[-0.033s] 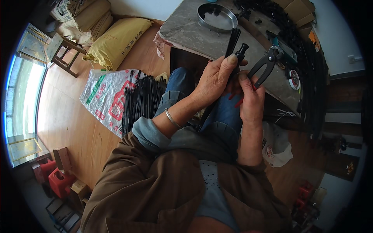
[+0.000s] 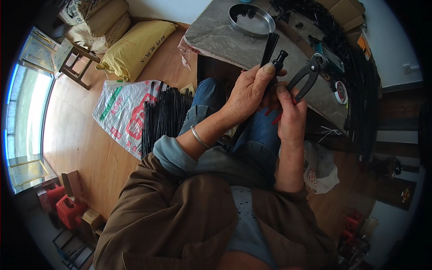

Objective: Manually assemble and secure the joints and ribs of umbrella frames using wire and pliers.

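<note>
My left hand (image 2: 252, 92) is closed around a bundle of thin black rods (image 2: 268, 48) that stick up past its fingers. Beside them a black stepped fitting (image 2: 281, 57) sits under the thumb; whether it is joined to a rod is hidden. Close on the right, my right hand (image 2: 290, 112) grips pliers (image 2: 308, 85) with curved black arms and red handles. The pliers' round head points up and right, away from the rods. Both hands are above my knees, near the table edge. My right fingers are partly hidden behind the left hand and the tool.
A grey stone-patterned table (image 2: 211, 33) bears a round metal tray (image 2: 258, 32) with small black pieces. Black parts (image 2: 321, 20) heap along its far right, near a small white dish (image 2: 340, 92). On the floor, black rods (image 2: 166, 119) lie on a plastic sack (image 2: 119, 112); a yellow sack (image 2: 135, 51) lies behind.
</note>
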The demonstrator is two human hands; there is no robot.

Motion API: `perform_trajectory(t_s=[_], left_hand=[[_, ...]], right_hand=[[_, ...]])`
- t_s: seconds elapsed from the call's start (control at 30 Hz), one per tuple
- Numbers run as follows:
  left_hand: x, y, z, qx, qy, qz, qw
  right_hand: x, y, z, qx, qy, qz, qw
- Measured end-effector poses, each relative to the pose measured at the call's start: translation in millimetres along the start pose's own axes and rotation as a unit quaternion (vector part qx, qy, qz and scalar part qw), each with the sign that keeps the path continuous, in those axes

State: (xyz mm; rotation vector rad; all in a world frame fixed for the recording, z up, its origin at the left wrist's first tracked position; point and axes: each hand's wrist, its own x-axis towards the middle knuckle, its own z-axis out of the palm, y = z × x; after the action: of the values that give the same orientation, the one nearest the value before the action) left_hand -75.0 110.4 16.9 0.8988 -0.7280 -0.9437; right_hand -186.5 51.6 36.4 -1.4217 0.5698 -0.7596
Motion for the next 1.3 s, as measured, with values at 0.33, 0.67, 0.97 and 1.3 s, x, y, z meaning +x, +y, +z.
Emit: perform_trajectory(t_s=[0.33, 0.67, 0.97, 1.3], left_hand=[[-2.1, 2.8, 2.5, -0.006, 0.004, -0.003, 1.0], [-5.1, 9.9, -0.2, 0.012, -0.05, -0.011, 0.999], [4.5, 3.9, -13.2, -0.009, -0.021, -0.062, 0.998], [2.7, 3.6, 9.4, 0.01, -0.034, -0.107, 0.994]], right_hand=[[-2.6, -2.3, 4.7, 0.011, 0.019, 0.007, 1.0], [8.9, -15.2, -14.8, -0.061, -0.047, 0.01, 0.997], [-24.1, -54.6, -32.4, -0.07, -0.142, 0.185, 0.97], [-52.3, -66.3, -61.0, -0.063, -0.211, 0.354, 0.909]])
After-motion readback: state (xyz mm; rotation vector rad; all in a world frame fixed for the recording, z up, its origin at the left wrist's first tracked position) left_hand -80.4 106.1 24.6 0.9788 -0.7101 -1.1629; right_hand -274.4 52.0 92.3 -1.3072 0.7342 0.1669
